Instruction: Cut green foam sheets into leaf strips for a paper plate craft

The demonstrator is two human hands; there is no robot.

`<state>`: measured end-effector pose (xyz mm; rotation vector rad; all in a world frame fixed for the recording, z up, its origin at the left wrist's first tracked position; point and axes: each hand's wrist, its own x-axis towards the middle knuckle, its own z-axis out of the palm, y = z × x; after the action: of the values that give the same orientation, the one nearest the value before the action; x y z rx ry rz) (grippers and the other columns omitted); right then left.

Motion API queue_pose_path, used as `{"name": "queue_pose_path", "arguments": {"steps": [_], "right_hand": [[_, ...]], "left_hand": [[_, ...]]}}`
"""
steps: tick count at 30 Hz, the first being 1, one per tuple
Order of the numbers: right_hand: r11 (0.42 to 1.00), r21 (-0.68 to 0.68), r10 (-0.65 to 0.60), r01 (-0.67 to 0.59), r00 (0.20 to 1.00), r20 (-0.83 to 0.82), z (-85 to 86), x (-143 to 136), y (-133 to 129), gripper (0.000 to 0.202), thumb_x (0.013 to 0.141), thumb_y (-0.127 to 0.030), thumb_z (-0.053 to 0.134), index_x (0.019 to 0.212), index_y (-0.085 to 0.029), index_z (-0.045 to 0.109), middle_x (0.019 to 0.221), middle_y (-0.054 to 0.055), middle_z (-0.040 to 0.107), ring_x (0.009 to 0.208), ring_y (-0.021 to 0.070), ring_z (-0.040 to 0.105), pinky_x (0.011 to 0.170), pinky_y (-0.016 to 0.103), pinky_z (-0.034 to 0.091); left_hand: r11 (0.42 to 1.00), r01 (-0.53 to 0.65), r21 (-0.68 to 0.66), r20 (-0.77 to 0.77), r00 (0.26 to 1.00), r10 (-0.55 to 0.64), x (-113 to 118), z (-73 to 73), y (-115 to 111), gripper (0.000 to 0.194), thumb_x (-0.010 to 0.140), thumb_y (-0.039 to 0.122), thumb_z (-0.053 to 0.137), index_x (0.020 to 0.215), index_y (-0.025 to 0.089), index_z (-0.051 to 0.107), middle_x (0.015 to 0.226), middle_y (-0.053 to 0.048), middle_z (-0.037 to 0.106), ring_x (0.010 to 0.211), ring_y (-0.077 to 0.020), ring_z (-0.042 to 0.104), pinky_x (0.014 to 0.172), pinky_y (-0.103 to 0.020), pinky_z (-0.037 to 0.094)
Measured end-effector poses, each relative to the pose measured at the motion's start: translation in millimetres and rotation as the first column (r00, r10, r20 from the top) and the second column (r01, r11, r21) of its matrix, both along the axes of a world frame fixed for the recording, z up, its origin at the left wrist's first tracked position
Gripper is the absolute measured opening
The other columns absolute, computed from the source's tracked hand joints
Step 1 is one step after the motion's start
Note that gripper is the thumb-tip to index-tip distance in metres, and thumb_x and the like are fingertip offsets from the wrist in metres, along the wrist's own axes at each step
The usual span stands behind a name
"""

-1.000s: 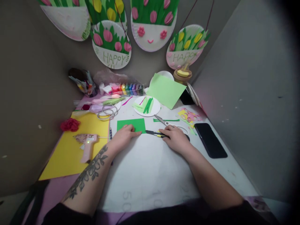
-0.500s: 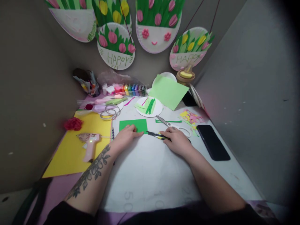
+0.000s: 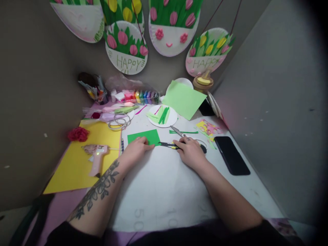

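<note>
My left hand (image 3: pixel 135 150) is closed on the lower edge of a dark green paper rectangle (image 3: pixel 147 135), its thumb pointing right. From the right, my right hand (image 3: pixel 191 150) covers a pair of black-and-yellow scissors (image 3: pixel 167 145), whose blades point left at the paper's lower right corner. A small green bit shows at the blade tips; whether they are cutting it is too small to tell. Behind my right hand lie white-handled scissors (image 3: pixel 176 130) and thin green strips (image 3: pixel 189 132). A white plate (image 3: pixel 173 119) farther back bears green paper strips.
On the left, a pink glue gun (image 3: pixel 97 160) rests on yellow paper (image 3: pixel 64 171). A black phone (image 3: pixel 232 155) lies on the right, near pink and yellow scraps (image 3: pixel 208 126). Light green paper (image 3: pixel 183 99) leans at the back. Decorated plates (image 3: pixel 174 41) hang on the wall.
The green paper has shifted slightly left and tilted, together with my left hand. The black-and-yellow scissors are now nearly level, with my right hand a little farther left. The view has moved slightly.
</note>
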<state>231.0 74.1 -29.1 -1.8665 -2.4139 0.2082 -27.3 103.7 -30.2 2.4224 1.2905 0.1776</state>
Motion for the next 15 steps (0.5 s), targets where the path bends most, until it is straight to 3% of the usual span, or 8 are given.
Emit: {"name": "queue_pose_path", "arguments": {"steps": [15], "right_hand": [[1.000,0.006,0.007,-0.007,1.000,0.003,-1.3,-0.4,1.7,0.038,0.084,-0.018,0.051,0.118,-0.028,0.064,0.111,0.008,0.062,0.102,0.0257,0.052,0.083,0.037,0.037]], "left_hand": [[0.997,-0.046,-0.064,0.032,0.998,0.048,-0.4,2.5,0.4,0.038,0.093,0.045,0.038,0.102,0.028,0.071,0.086,-0.005,0.054,0.087,-0.0225,0.046,0.070,-0.031,0.032]]}}
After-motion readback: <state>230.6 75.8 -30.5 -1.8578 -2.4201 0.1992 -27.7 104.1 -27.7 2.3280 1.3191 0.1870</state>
